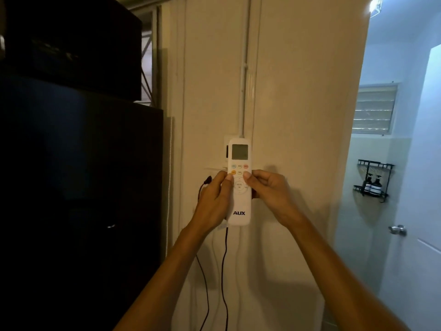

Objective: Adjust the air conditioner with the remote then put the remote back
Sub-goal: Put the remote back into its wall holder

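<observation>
Head view: two hands (216, 199) (270, 192) grip one remote (239, 206).

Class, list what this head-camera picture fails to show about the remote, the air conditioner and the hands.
- Air conditioner: nowhere in the head view.
- Remote screen: readout too small and dim to read.
- Button labels: blurred; thumbs of the left hand and right hand cover some.
- Wall holder: hidden behind the remote, if there.
- Dark cabinet: detail lost in shadow.

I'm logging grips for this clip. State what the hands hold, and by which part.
Both hands hold the white AUX remote by its middle: left hand on its left edge, right hand on its right, thumbs over the buttons.
</observation>
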Demonstrator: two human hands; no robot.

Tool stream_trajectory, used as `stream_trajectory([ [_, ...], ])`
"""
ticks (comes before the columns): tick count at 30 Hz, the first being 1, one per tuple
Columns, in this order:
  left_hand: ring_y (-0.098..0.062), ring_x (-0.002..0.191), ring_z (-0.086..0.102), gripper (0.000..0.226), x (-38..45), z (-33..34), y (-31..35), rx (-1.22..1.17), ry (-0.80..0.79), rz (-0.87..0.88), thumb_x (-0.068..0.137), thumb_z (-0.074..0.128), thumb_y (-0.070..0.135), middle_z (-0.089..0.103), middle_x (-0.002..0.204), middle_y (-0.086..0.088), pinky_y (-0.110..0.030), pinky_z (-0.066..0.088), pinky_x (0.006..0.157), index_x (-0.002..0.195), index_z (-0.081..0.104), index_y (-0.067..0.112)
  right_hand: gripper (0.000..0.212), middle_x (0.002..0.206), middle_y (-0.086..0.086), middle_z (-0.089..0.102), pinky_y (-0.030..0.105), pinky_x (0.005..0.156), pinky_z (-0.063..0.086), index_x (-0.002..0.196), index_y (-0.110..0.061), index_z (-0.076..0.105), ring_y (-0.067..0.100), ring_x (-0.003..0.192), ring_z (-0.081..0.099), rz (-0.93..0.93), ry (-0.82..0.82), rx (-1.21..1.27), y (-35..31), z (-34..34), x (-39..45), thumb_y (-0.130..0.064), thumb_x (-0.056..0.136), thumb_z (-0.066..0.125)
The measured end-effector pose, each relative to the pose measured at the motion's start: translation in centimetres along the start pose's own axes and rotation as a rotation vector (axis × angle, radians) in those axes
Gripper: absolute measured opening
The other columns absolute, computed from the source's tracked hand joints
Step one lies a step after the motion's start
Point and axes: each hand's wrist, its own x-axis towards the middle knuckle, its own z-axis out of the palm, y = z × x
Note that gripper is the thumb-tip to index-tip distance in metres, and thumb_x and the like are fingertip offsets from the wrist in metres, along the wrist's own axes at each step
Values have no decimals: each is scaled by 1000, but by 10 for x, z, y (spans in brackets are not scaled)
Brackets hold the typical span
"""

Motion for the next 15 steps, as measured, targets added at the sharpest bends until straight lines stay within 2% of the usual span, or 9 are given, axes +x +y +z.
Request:
stream_trajectory([
  [3, -13, 84, 67, 21, 24, 35, -16, -24, -10, -16, 95, 35, 34, 68, 89, 6, -36, 56, 75, 89, 55, 30, 14, 83, -15, 71, 17, 60, 56, 97, -24, 65, 2, 74, 71, 22, 9, -8, 21, -33, 23, -23, 86, 57],
  [6, -13, 88, 67, 28, 46, 69, -33, -27, -30, -10, 94, 34, 38, 68, 99, 0, -38, 57, 76, 103, 54, 21, 15, 87, -5, 71, 18, 62, 58, 98, -19, 67, 7, 74, 71, 48, 18, -29, 38, -65, 40, -21, 86, 57],
  [8, -13, 87, 66, 29, 56, 90, -43, -38, -56, -13, 94, 33, 38, 67, 99, -1, -31, 57, 63, 106, 52, 19, 22, 88, 0, 70, 15, 59, 57, 104, -10, 65, 7, 74, 68, 72, 18, -45, 48, -84, 49, -19, 86, 57],
  [10, -9, 81, 65, 29, 63, 108, -51, -59, -77, -27, 95, 34, 37, 66, 92, 2, -18, 50, 49, 103, 52, 17, 23, 87, 0, 69, 15, 57, 56, 104, -8, 65, 5, 71, 68, 94, 18, -70, 60, -100, 56, -19, 86, 57],
  [11, -6, 79, 64, 28, 66, 117, -55, -68, -80, -35, 95, 34, 36, 65, 89, 5, -15, 48, 47, 102, 53, 17, 22, 86, -1, 70, 15, 57, 56, 104, -9, 65, 4, 70, 68, 107, 18, -81, 67, -106, 59, -20, 86, 57],
  [15, -3, 81, 64, 27, 80, 144, -74, -83, -85, -79, 94, 36, 37, 64, 92, 8, -19, 54, 55, 104, 53, 18, 25, 88, -2, 70, 21, 62, 58, 107, -10, 64, 8, 78, 69, 175, 36, -118, 92, -127, 70, -23, 86, 56],
])
